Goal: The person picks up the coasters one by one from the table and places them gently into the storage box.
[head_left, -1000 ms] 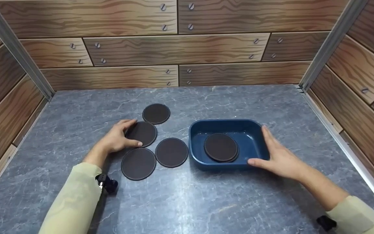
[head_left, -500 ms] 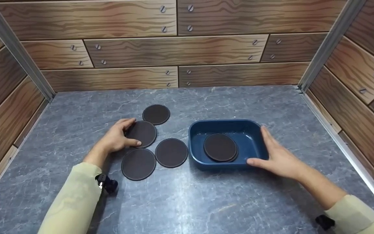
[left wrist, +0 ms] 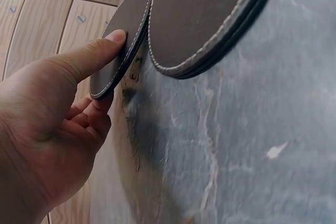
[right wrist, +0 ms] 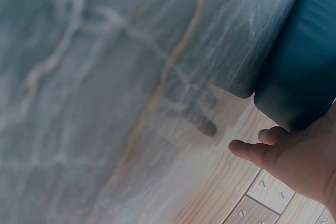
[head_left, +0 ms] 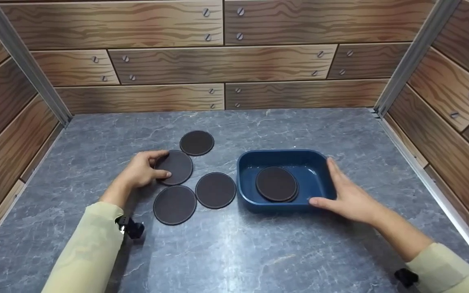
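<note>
My left hand pinches the left edge of a dark round coaster, thumb on top; in the left wrist view the left hand has its fingers beneath the coaster. Next to it lies another coaster. At the right end of a blue rectangular dish, my right hand holds the wall, thumb at the front rim. Inside the dish a coaster lies on another. The right wrist view shows the right hand against the dish's outer side.
On the grey marbled table, one coaster lies behind the pinched one, one in front of it, and another beside the dish's left side. Wood-patterned panels stand at the back and both sides.
My left hand has shifted slightly left, and the coaster it pinches has moved left with it, away from the rear coaster. The right hand and dish have hardly moved.
</note>
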Demonstrator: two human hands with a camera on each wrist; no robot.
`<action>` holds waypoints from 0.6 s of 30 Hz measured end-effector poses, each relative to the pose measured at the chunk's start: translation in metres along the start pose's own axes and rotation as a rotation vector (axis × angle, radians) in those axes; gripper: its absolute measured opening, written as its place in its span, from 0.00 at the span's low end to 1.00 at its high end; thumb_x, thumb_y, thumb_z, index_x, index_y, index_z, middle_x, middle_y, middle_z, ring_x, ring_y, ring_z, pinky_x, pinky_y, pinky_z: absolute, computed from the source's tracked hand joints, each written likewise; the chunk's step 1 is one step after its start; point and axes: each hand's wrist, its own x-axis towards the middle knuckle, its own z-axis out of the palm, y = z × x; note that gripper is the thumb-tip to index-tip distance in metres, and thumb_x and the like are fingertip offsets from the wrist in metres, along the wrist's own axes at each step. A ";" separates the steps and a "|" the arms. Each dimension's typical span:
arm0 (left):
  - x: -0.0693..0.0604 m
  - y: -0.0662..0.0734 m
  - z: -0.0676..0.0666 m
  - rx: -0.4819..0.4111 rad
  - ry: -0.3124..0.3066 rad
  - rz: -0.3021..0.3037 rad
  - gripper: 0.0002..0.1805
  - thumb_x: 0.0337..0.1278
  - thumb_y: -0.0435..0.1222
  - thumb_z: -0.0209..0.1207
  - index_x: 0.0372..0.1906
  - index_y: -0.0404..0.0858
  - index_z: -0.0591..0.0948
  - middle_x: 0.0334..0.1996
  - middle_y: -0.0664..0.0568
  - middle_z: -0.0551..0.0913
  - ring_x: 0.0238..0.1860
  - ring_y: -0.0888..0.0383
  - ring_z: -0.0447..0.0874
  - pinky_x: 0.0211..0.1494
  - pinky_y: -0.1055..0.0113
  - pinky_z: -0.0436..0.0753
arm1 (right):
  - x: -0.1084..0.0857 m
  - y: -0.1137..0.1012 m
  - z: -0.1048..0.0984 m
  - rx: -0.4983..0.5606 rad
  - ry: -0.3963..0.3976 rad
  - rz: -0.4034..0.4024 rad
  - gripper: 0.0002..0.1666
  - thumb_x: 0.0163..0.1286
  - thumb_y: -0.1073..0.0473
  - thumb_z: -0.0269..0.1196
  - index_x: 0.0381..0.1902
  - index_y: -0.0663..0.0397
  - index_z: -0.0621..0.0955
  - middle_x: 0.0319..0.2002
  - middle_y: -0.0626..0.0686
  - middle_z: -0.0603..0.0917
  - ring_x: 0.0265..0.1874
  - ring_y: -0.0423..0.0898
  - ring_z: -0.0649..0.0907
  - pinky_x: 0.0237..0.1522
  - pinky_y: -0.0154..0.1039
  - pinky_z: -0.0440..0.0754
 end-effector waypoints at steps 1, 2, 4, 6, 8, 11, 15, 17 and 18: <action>-0.001 0.000 -0.001 -0.011 0.004 -0.003 0.38 0.57 0.30 0.77 0.72 0.30 0.76 0.52 0.31 0.87 0.48 0.48 0.86 0.50 0.69 0.81 | 0.000 0.000 0.000 0.000 0.000 0.001 0.76 0.68 0.30 0.69 0.86 0.60 0.34 0.84 0.69 0.38 0.80 0.74 0.48 0.76 0.73 0.51; -0.001 0.001 -0.002 -0.022 0.013 -0.009 0.37 0.57 0.30 0.76 0.71 0.30 0.77 0.51 0.32 0.88 0.47 0.49 0.86 0.48 0.73 0.80 | 0.000 0.000 0.000 0.001 -0.001 0.000 0.76 0.68 0.30 0.69 0.86 0.60 0.35 0.84 0.69 0.38 0.80 0.74 0.48 0.76 0.73 0.51; -0.002 0.001 -0.004 -0.052 0.031 -0.020 0.35 0.57 0.29 0.76 0.70 0.30 0.79 0.50 0.33 0.88 0.46 0.51 0.86 0.45 0.76 0.79 | 0.000 0.000 0.001 0.000 0.001 -0.002 0.76 0.68 0.30 0.69 0.86 0.60 0.35 0.84 0.69 0.38 0.80 0.74 0.48 0.76 0.73 0.51; -0.003 0.002 -0.005 -0.078 0.047 -0.024 0.34 0.57 0.29 0.76 0.69 0.29 0.79 0.50 0.33 0.88 0.46 0.51 0.86 0.45 0.76 0.79 | 0.000 0.000 0.000 -0.002 0.001 -0.005 0.76 0.68 0.30 0.69 0.86 0.60 0.34 0.84 0.69 0.37 0.80 0.74 0.48 0.76 0.73 0.51; -0.004 0.003 -0.006 -0.095 0.059 -0.026 0.33 0.57 0.29 0.76 0.68 0.29 0.80 0.51 0.33 0.88 0.47 0.52 0.85 0.47 0.76 0.79 | 0.000 0.000 0.000 -0.003 0.002 -0.006 0.76 0.68 0.29 0.69 0.86 0.59 0.34 0.84 0.69 0.37 0.80 0.74 0.48 0.76 0.73 0.51; -0.005 0.005 -0.008 -0.098 0.076 -0.020 0.32 0.57 0.30 0.76 0.67 0.28 0.81 0.51 0.33 0.88 0.45 0.56 0.85 0.47 0.76 0.79 | 0.000 0.000 0.001 -0.001 0.004 -0.007 0.76 0.68 0.29 0.69 0.86 0.58 0.33 0.84 0.69 0.38 0.80 0.74 0.48 0.76 0.73 0.50; -0.005 0.008 -0.011 -0.072 0.095 -0.013 0.30 0.58 0.32 0.76 0.65 0.28 0.82 0.50 0.34 0.89 0.44 0.60 0.84 0.47 0.78 0.79 | 0.000 0.002 0.001 -0.006 0.008 -0.007 0.77 0.68 0.28 0.68 0.86 0.58 0.33 0.84 0.69 0.37 0.80 0.74 0.48 0.76 0.72 0.50; -0.005 0.010 -0.013 -0.054 0.100 -0.013 0.30 0.59 0.34 0.76 0.65 0.29 0.83 0.50 0.35 0.89 0.44 0.60 0.84 0.48 0.78 0.78 | 0.001 0.003 0.001 -0.009 0.009 -0.005 0.77 0.68 0.27 0.68 0.86 0.58 0.32 0.84 0.69 0.37 0.81 0.74 0.47 0.77 0.72 0.49; -0.005 0.011 -0.014 -0.045 0.104 -0.016 0.29 0.59 0.35 0.76 0.65 0.30 0.83 0.50 0.36 0.89 0.45 0.60 0.84 0.48 0.78 0.78 | 0.001 0.003 0.001 -0.011 0.010 -0.004 0.77 0.68 0.27 0.68 0.86 0.58 0.32 0.84 0.69 0.37 0.81 0.74 0.47 0.77 0.71 0.49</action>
